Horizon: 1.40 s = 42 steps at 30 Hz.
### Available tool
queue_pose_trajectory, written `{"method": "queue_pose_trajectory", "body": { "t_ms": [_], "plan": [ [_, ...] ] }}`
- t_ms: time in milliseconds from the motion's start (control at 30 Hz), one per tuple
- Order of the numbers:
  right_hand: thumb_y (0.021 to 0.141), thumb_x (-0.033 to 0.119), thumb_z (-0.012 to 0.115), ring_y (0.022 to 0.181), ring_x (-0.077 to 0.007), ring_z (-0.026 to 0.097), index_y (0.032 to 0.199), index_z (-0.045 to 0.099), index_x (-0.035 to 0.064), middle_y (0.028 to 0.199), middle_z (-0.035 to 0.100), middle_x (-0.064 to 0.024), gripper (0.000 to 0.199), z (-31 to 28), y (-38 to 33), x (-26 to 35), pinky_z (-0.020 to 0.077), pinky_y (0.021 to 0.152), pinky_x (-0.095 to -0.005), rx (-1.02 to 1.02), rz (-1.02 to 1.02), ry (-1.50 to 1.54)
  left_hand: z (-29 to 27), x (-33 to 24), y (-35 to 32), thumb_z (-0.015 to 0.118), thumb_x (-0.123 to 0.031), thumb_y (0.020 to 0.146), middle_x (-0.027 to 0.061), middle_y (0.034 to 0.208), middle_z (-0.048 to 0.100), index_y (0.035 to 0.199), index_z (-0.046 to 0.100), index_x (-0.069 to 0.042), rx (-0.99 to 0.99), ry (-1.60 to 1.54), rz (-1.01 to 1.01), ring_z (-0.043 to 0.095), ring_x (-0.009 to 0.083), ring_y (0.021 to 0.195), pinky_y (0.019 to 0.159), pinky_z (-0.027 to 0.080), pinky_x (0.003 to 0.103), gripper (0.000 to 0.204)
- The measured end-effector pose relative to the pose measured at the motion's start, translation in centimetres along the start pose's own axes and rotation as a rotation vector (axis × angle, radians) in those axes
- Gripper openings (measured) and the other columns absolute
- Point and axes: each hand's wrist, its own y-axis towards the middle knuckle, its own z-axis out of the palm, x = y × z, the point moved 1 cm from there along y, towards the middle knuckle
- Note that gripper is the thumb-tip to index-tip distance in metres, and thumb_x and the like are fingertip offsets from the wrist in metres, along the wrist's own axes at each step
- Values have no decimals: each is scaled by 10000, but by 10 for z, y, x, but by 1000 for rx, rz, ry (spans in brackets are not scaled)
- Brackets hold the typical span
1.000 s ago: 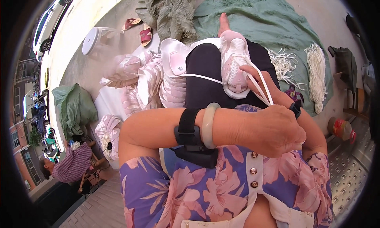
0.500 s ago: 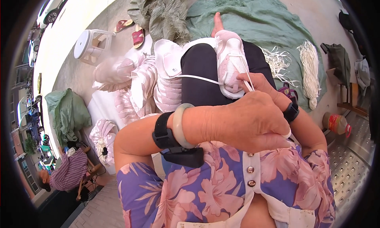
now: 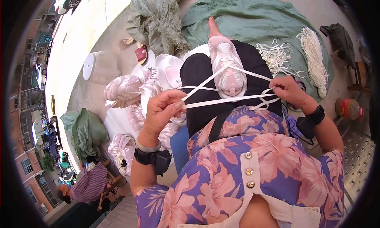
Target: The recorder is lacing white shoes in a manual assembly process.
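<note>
Clearly, in the head view, the pink-and-white mesh sports shoe (image 3: 229, 74) is lying on the person's lap, over the black cloth trousers (image 3: 198, 73). The left hand (image 3: 163, 107) is pinching the flat white fabric lace (image 3: 221, 103) between the thumb and the bent fingers, which are pressing together. The right hand (image 3: 289, 91) is also gripping the lace with nearly closed fingertips, but the strands are overlapping there, so I cannot tell how many it is holding. Between the hands, one length is stretching almost straight, while two others are spreading from the shoe. Beyond the right hand, a loose tangle of white laces (image 3: 275, 56) and a long white lace bundle (image 3: 315, 62) are resting on the green woven sheet (image 3: 245, 10).
</note>
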Motion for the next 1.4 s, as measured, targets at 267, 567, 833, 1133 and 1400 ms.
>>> {"method": "queue_pose_trajectory", "body": {
  "t_ms": [267,567,833,1133,1400],
  "plan": [
    [609,2,467,747,-332,551,765,563,33,741,534,-147,186,-36,-13,-104,430,647,-385,-270,81,-463,-79,54,0,570,-200,862,-76,561,441,865,622,-32,-382,-52,-132,340,10,456,419,230,170,175],
    [666,-33,506,1061,-343,478,1109,521,9,1113,516,-173,445,31,59,-37,362,932,-407,-383,-390,-374,37,66,82,540,-27,701,136,1033,498,1080,466,-14,-266,946,460,567,324,826,686,476,367,386],
    [777,-9,488,696,-357,541,1018,520,-19,823,524,-184,243,68,100,-17,433,594,-407,-253,-428,-336,69,89,129,536,-116,726,155,814,569,1022,464,19,-172,1319,451,621,255,587,464,474,352,333],
    [831,78,522,633,-327,524,908,567,31,737,547,-149,101,59,86,-36,379,546,-415,-287,-418,-435,64,99,123,541,-122,699,84,661,556,719,537,-52,-243,1391,474,598,224,616,459,470,338,73],
    [877,112,491,754,-342,576,974,574,-9,828,595,-185,176,1,42,-110,435,664,-402,-270,-295,-556,5,89,77,525,-105,700,87,643,550,706,501,-70,-409,1395,404,595,234,596,461,464,354,43]
  ]
}}
